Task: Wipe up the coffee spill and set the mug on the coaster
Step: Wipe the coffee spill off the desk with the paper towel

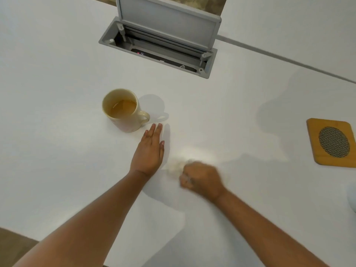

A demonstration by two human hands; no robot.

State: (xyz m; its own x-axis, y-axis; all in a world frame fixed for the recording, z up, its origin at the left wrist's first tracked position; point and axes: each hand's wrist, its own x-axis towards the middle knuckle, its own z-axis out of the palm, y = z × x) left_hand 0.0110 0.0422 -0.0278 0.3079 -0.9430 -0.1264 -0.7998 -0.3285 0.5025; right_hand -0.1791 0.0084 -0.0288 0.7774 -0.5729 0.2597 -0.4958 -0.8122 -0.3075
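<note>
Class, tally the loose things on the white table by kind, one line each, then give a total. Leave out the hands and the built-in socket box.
Mug: 1
Coaster: 1
Crumpled tissue, blurred, gripped by the right hand: 1
Pale object cut off at the right edge, kind unclear: 1
Total: 4

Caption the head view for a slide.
Right hand wipes table with tissue; mug waits, coaster empty.

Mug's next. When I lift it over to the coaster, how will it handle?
The mug looks ceramic, so likely rigid and fairly heavy. It holds coffee well below the rim, so sloshing is possible but spilling unlikely if kept level. Its handle faces the left hand.
</note>
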